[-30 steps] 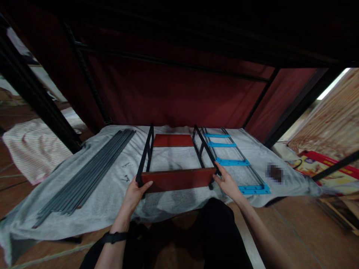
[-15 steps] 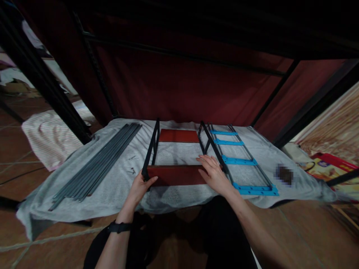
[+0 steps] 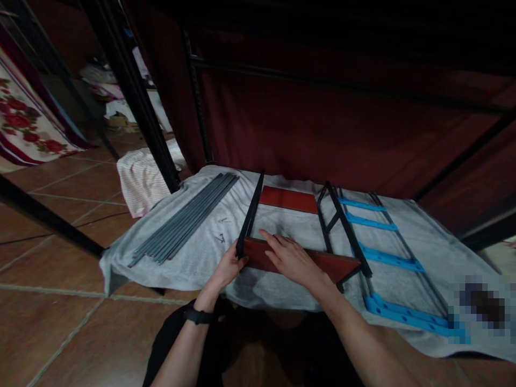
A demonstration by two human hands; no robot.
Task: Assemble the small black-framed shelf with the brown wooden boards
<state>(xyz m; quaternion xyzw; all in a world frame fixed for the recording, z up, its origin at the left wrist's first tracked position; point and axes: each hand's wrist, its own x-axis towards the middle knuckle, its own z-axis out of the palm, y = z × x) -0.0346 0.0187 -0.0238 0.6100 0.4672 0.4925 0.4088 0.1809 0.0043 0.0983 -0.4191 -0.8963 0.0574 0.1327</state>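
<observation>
Dark red fabric wall (image 3: pixel 314 129) behind grey fleecy surface (image 3: pixel 282 290). Across surface's middle, reaching near front edge: two black metal side frames (image 3: pixel 347 229), two flat reddish-brown boards (image 3: pixel 288 200). Person's left hand (image 3: pixel 229 267) closed round left frame's (image 3: pixel 251 215) near corner; right hand's (image 3: pixel 293 260) fingers loosely spread over front board (image 3: pixel 338 264). Toward left edge: slim grey rods (image 3: pixel 189 217), too tightly packed to count; toward right: four blue crosspieces (image 3: pixel 391 258).

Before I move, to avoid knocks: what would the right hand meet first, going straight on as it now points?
Probably the left black side bar, though depth is unclear; the right hand might pass above it.
</observation>
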